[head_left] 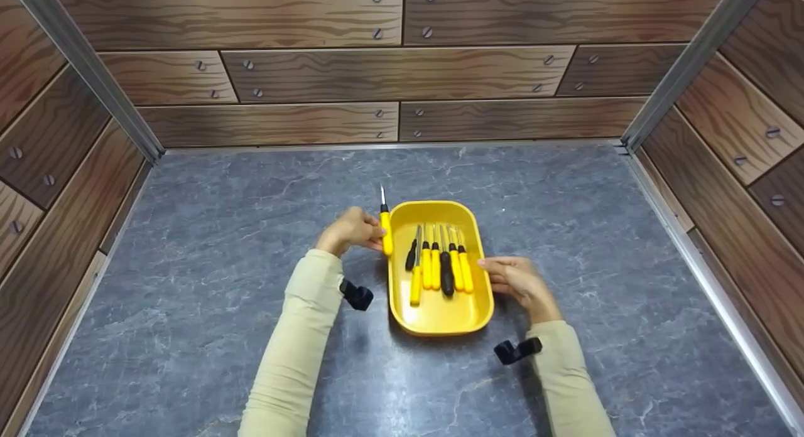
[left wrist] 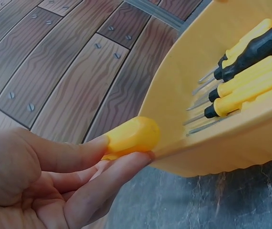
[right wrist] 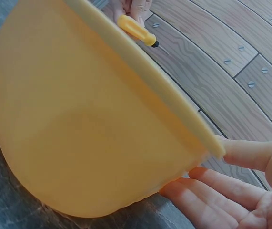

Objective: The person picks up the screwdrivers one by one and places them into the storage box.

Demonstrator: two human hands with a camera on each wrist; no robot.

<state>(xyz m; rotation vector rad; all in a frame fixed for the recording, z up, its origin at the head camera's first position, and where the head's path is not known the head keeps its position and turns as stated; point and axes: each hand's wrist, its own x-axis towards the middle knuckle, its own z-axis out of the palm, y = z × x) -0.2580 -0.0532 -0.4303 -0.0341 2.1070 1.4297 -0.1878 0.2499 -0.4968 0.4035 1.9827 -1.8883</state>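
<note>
My left hand (head_left: 353, 230) pinches a screwdriver (head_left: 386, 233) by its yellow handle, its shaft pointing away from me, just beside the left rim of a yellow tray (head_left: 440, 316). In the left wrist view the thumb and fingers grip the handle (left wrist: 135, 135), whose rounded end shows. My right hand (head_left: 518, 283) holds the tray's right edge, the thumb at the rim and the fingers against the outer wall (right wrist: 88, 157). Several screwdrivers lie in a row inside the tray, mostly yellow-handled (head_left: 435, 267), with a large black one (head_left: 446, 277) and a small black one (head_left: 411, 256).
The tray stands on a grey marbled tabletop (head_left: 220, 248). Wood-patterned panels (head_left: 314, 76) enclose the back and both sides, with metal strips (head_left: 666, 66) at the corners. A black wrist mount (head_left: 357, 295) sticks out from each sleeve.
</note>
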